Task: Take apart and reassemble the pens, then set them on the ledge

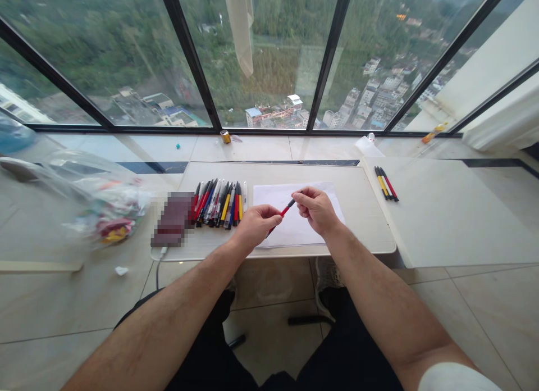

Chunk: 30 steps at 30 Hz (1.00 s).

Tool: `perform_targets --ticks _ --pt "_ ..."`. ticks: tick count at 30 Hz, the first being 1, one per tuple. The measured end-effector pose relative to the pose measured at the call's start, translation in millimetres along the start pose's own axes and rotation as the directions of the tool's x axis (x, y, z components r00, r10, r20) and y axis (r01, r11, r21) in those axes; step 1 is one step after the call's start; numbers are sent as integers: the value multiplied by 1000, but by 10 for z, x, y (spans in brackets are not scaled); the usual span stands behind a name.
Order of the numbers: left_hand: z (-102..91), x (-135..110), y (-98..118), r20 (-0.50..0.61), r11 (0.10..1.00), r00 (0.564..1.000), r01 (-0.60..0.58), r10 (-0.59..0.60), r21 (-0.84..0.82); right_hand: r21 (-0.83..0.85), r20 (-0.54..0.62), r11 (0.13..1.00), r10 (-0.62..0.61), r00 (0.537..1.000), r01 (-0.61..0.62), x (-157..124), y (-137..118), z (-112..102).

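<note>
A red pen (287, 208) with a black grip is held between both my hands, tilted above a sheet of white paper (303, 233). My left hand (257, 225) pinches its red barrel. At the black upper end, the fingertips of my right hand (315, 207) are closed on it. To the left of the paper lies a pile of pens (219, 203) in red, blue, yellow, black, white and clear. Several more pens (386, 183), yellow, red and black, lie side by side on the surface to the right.
A pixelated dark red object (172, 219) with a cable (159, 267) lies at the left of the low table (366, 228). Farther left is a clear plastic bag (109, 205) with colourful contents. A gold can (225, 136) stands by the window.
</note>
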State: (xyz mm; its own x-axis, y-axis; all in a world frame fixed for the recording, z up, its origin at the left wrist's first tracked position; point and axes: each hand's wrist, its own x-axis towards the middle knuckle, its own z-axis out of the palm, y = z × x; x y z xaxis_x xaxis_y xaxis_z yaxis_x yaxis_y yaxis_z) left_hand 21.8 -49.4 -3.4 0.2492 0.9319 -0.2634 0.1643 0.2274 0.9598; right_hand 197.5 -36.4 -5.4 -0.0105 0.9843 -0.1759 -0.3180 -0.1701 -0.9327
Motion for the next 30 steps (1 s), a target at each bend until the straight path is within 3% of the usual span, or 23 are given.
perform_targets --ticks 3,8,13,18,23,30 --pt "-4 -2 1 1 1000 1000 0 0 11 9 -39 1000 3 999 -2 5 20 1" --pt "-9 6 -18 -5 1000 1000 -13 13 0 71 49 997 25 998 -29 -8 1 6" --pt "1 -5 -12 4 1000 1000 -10 10 -7 30 -27 1000 -5 1000 6 1 2 -1" --pt "3 -4 -9 0 1000 1000 -8 8 -24 70 68 997 37 997 -41 -13 -14 -6" --pt "1 -8 -20 10 999 1000 -3 3 -35 39 27 999 -21 999 20 11 22 -13" --pt "-10 2 -16 3 999 1000 -2 2 -45 72 93 996 45 995 -52 -4 -18 -26"
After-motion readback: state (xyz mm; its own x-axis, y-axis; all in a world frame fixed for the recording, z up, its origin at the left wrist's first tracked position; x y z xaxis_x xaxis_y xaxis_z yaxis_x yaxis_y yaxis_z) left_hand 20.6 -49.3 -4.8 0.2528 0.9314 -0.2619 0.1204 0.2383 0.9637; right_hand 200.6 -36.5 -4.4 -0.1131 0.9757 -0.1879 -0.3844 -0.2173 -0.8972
